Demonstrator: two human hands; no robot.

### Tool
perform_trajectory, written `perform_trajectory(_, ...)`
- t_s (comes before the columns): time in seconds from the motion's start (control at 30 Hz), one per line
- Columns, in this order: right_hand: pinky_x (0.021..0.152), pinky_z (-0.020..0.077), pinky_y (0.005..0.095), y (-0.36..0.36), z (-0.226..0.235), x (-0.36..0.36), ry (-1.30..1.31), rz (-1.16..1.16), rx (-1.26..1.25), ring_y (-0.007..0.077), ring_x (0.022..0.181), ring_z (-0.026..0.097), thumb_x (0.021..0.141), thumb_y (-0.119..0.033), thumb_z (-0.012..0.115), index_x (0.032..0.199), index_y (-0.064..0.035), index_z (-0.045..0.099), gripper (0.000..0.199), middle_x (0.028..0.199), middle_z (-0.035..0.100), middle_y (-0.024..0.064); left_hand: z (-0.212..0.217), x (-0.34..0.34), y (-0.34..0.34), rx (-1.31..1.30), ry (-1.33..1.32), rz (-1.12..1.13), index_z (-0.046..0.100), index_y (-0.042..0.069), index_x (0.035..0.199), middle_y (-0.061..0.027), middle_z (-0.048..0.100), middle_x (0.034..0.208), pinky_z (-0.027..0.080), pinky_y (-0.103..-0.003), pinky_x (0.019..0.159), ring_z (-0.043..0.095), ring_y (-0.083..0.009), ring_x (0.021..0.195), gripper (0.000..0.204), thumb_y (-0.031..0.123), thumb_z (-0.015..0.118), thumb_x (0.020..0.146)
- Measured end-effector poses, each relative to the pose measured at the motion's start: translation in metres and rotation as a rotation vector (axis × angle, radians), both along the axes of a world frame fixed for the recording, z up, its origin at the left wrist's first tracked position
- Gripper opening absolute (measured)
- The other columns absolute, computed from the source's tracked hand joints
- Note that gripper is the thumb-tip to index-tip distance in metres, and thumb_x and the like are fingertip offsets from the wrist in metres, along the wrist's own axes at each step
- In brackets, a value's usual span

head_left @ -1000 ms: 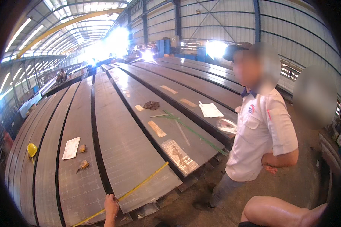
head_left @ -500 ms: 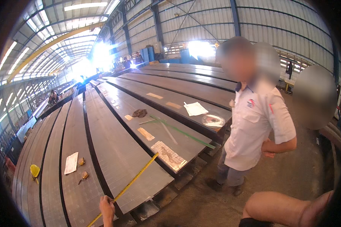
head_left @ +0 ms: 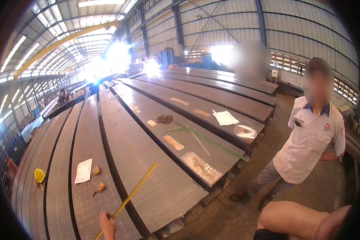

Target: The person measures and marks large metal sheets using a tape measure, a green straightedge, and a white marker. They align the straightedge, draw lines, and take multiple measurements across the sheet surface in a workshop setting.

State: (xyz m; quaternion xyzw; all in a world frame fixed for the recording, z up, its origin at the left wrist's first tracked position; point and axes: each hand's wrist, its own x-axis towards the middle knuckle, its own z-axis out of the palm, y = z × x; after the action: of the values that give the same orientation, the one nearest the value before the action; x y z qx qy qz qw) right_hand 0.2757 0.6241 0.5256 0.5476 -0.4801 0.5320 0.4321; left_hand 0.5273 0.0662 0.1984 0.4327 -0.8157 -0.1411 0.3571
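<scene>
My left hand [head_left: 108,225], low in the head view, is closed around the yellow tape measure blade [head_left: 135,192]. The blade slants up and right across the dark gap between two long grey steel beams [head_left: 140,160]; its free end lies over the wide beam. Whether that end touches the steel is hard to tell. At the lower right my right forearm [head_left: 294,220] is bent, with my right hand [head_left: 338,222] cut by the dark rim and its fingers hidden. Near my left hand lie a white paper sheet [head_left: 83,171] and two small orange-brown objects [head_left: 101,187].
A yellow rounded thing [head_left: 39,175] lies on the left beams. On the right beams are a shiny crumpled sheet [head_left: 201,167], green strips [head_left: 216,142], a brown rag [head_left: 164,119] and white papers [head_left: 225,117]. A person in a light shirt [head_left: 308,140] stands at right. Bright welding light [head_left: 152,68] glares behind.
The tape's free end has drawn back from the crumpled sheet to the middle of the wide beam. The person has shifted right and turned toward me. My view has swung slightly left.
</scene>
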Motion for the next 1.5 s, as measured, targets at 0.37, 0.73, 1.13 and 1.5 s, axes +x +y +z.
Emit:
perform_trajectory(0.37,0.084,0.0496,0.0335,-0.251,-0.153,-0.05,-1.01,0.153,0.944,0.0166,0.091,0.063,0.099,-0.045,0.058,0.117,0.0009,0.068,0.05,0.097,0.071,0.0086,-0.064,0.151,-0.135,0.075,-0.09,0.259,0.06,-0.003,0.095,-0.0207,0.065,0.09,0.049,-0.046,0.08,0.063,-0.0393,0.087,0.018,0.002,0.069,0.08)
perform_trajectory(0.73,0.054,0.0426,0.0396,-0.167,-0.562,-0.012,-1.89,-0.243,1.901,0.0196,0.056,0.046,0.093,-0.06,0.064,0.106,-0.0054,0.078,0.057,0.068,0.05,0.0051,-0.062,0.16,-0.173,0.198,-0.14,0.345,0.059,-0.004,0.092,-0.0212,0.065,0.087,0.049,-0.043,0.076,0.063,-0.0366,0.083,0.015,0.0,0.066,0.079)
perform_trajectory(1.13,0.081,0.0495,0.0475,-0.196,-0.476,-0.003,-1.362,-0.217,1.264,0.0444,0.096,0.063,0.099,-0.029,0.056,0.104,0.0011,0.06,0.031,0.1,0.064,0.0252,0.02,0.017,-0.158,0.189,-0.357,-0.211,0.066,0.003,0.095,-0.0164,0.065,0.092,0.051,-0.045,0.077,0.065,-0.0362,0.087,0.014,0.001,0.063,0.081)
perform_trajectory(1.5,0.072,0.0529,0.041,-0.287,-0.339,-0.018,-0.72,-0.052,1.472,0.0326,0.081,0.067,0.093,-0.04,0.069,0.103,-0.0105,0.074,0.031,0.091,0.069,0.0121,0.041,-0.148,-0.077,0.23,-0.566,-1.121,0.068,0.007,0.094,-0.0129,0.066,0.092,0.052,-0.048,0.081,0.066,-0.036,0.093,0.011,0.007,0.062,0.085)
